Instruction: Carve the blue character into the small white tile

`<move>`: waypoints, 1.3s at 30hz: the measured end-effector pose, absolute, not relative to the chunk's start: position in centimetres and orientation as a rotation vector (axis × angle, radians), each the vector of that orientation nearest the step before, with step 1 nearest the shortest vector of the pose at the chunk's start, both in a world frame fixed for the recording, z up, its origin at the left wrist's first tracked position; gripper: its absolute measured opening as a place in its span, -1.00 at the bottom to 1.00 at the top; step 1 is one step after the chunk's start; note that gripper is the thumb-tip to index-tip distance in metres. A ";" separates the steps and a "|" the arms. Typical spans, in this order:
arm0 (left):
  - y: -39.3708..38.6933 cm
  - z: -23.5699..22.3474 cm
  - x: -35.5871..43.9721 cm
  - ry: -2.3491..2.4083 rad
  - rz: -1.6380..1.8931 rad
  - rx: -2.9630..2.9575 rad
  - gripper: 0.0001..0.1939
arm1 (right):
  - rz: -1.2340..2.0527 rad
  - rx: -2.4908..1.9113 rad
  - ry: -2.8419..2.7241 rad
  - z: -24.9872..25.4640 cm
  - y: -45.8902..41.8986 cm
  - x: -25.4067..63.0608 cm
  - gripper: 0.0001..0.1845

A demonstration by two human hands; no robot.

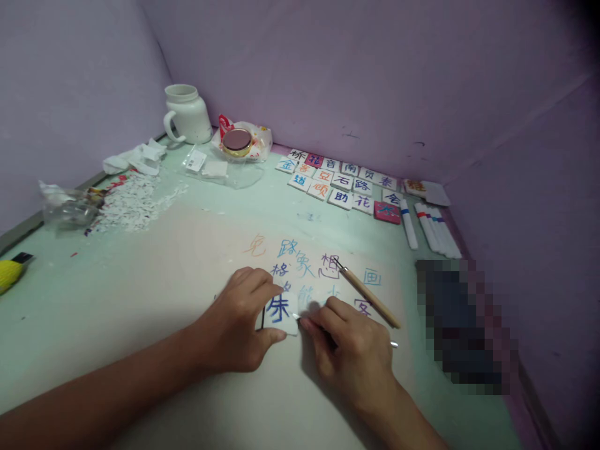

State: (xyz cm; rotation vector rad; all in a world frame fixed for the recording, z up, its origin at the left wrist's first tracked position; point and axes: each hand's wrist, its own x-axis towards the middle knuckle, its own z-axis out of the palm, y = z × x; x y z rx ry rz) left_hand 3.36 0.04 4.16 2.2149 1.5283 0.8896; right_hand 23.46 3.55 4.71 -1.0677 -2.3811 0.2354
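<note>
My left hand (239,322) pinches a small white tile (281,312) bearing a blue painted character, holding it flat on a pale sheet (197,250) covered with painted characters. Closed around a thin metal-tipped tool (394,344), my right hand (351,347) has the tool's point touching the tile's right edge. A wooden-handled brush (368,294) lies on the sheet just beyond my right hand.
Several painted character tiles (342,181) lie in rows at the back. White markers (431,228) lie to their right. A white mug (187,115), a gold-lidded jar (237,142), paper scraps (134,203) and a yellow object (9,272) occupy the left. A blurred dark patch (464,325) sits right.
</note>
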 end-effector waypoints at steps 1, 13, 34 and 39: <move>0.1 4.1 3.4 1.528 0.890 2.216 -0.65 | 0.236 -1.067 -2.383 4.7 3.5 23.5 -0.71; 0.2 4.1 3.3 1.519 0.880 2.222 -0.64 | 0.308 -1.052 -2.394 4.8 3.7 23.7 -0.72; 0.0 4.3 3.3 1.486 0.820 2.262 -0.63 | 0.663 -1.010 -2.197 4.3 4.0 24.9 -0.78; -0.3 4.9 3.2 1.498 0.725 2.259 -0.53 | 0.358 -1.064 -2.199 3.9 3.7 24.5 -0.80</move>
